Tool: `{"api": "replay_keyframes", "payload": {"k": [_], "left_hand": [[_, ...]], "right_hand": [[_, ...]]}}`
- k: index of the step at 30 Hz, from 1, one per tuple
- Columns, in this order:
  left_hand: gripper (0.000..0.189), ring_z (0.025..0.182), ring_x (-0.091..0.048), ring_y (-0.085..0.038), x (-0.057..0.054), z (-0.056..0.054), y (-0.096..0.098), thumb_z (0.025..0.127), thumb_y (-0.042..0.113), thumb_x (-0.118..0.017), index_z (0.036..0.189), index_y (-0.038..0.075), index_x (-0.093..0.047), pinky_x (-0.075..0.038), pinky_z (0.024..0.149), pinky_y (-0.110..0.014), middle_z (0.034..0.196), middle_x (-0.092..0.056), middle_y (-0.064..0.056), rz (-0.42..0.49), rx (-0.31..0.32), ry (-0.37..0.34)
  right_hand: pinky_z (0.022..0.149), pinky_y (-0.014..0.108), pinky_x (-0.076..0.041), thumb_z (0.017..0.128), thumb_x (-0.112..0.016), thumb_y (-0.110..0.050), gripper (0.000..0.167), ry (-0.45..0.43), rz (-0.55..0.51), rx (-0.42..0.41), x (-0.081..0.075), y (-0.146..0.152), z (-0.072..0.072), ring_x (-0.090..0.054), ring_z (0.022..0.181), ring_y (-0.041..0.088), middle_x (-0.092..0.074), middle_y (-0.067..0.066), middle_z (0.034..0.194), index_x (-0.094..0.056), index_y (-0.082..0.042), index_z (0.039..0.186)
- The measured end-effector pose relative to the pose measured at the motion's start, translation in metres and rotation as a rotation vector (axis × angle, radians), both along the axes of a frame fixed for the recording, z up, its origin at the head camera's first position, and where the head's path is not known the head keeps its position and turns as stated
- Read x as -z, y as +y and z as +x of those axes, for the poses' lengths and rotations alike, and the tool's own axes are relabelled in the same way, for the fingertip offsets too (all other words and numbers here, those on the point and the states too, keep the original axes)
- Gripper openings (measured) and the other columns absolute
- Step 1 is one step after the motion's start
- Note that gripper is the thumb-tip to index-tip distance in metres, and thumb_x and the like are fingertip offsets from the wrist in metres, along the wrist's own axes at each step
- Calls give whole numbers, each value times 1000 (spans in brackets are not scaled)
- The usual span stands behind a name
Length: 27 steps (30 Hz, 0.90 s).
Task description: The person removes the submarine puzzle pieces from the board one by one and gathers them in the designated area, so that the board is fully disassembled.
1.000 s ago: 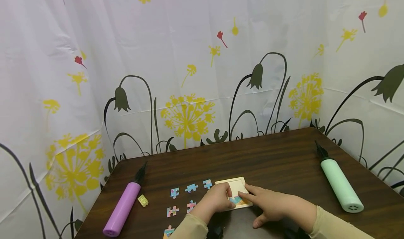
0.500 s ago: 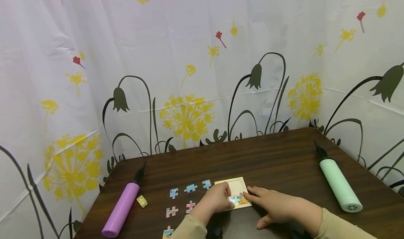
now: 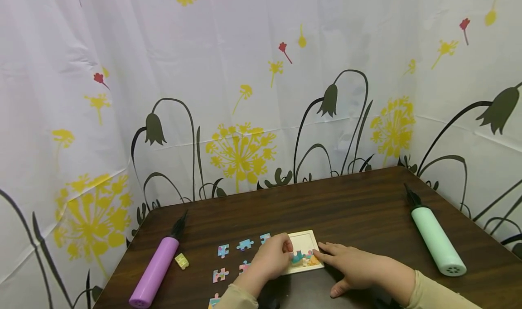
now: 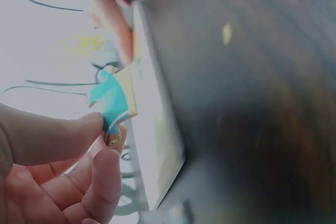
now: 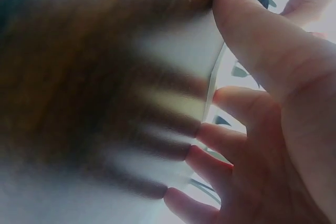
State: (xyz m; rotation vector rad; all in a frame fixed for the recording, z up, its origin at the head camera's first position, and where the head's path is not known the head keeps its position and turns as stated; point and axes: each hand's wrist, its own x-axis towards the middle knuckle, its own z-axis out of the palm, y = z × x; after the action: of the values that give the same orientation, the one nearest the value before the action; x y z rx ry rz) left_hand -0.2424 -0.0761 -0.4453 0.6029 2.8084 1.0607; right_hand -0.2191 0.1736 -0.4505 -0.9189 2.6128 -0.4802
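Between its thumb and fingers my left hand (image 3: 271, 257) pinches a teal jigsaw piece (image 4: 113, 100) with a pale edge, seen clearly in the left wrist view. This piece is tilted just off the pale puzzle tray (image 3: 302, 242), over its near left part. Orange and pink pieces (image 3: 313, 259) lie in the tray's near right corner. My right hand (image 3: 352, 263) lies at the tray's right side with its fingers spread; its index fingertip is at the rim, and other fingertips rest on the table in the right wrist view. My left hand hides the tray's left edge.
Several loose jigsaw pieces (image 3: 245, 244) lie in rows left of the tray, some partly behind my left arm. A purple hand pump (image 3: 155, 272) and a small yellow block (image 3: 181, 261) lie farther left. A mint green pump (image 3: 438, 241) lies at right.
My left hand has moved slightly left, and the teal piece now shows tilted in its pinch. My right index finger has drawn back from over the tray to its right rim.
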Motion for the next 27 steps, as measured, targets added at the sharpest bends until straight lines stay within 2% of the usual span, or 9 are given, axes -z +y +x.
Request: {"api": "replay_keyframes", "payload": {"k": [6,9,14,18,22,25,27], "left_hand": [[15,57,-48,-14,-14,6,-33,89,1,-67,81,9,-58,-39,52,-32,68,-51,1,5,-13,16],[13,55,-48,-13,-18,9,-55,89,1,-67,81,8,-59,-39,50,-31,67,-51,1,-8,-43,14],[12,57,-48,-16,-19,14,-89,90,1,-66,82,7,-60,-39,52,-33,67,-52,0,-60,-98,-54],[15,61,-48,-17,-18,21,-110,88,1,-68,80,9,-59,-39,55,-34,68,-51,0,-115,-117,-78],[17,61,-48,-17,-11,26,-123,86,-2,-68,77,9,-58,-39,55,-34,67,-52,0,-105,-84,-137],[17,61,-47,-16,-6,29,-129,84,-4,-67,75,8,-58,-39,54,-32,65,-52,0,-80,-30,-183],[17,59,-47,-15,-4,31,-131,82,-5,-66,73,8,-59,-38,53,-31,64,-52,1,-66,5,-190]], "right_hand": [[106,61,-29,77,-71,-60,96,-4,3,2,2,-2,0,-27,142,36,-27,12,159,-31,-21,156],[105,62,-28,77,-70,-60,96,-13,6,5,3,-1,0,-27,142,37,-26,13,159,-30,-22,156],[105,63,-28,77,-70,-60,96,-20,6,15,3,0,2,-27,142,38,-26,12,159,-31,-22,156],[105,62,-29,77,-71,-60,97,-14,8,17,3,1,2,-27,142,37,-26,12,159,-30,-22,156],[105,62,-29,77,-71,-60,97,-15,7,15,4,1,1,-27,142,37,-26,12,159,-30,-22,156],[105,62,-28,77,-70,-60,97,-15,0,7,3,1,0,-26,143,37,-25,13,159,-29,-21,156],[105,62,-28,77,-70,-60,98,-11,-2,3,2,1,0,-26,143,37,-25,13,159,-29,-21,157]]}}
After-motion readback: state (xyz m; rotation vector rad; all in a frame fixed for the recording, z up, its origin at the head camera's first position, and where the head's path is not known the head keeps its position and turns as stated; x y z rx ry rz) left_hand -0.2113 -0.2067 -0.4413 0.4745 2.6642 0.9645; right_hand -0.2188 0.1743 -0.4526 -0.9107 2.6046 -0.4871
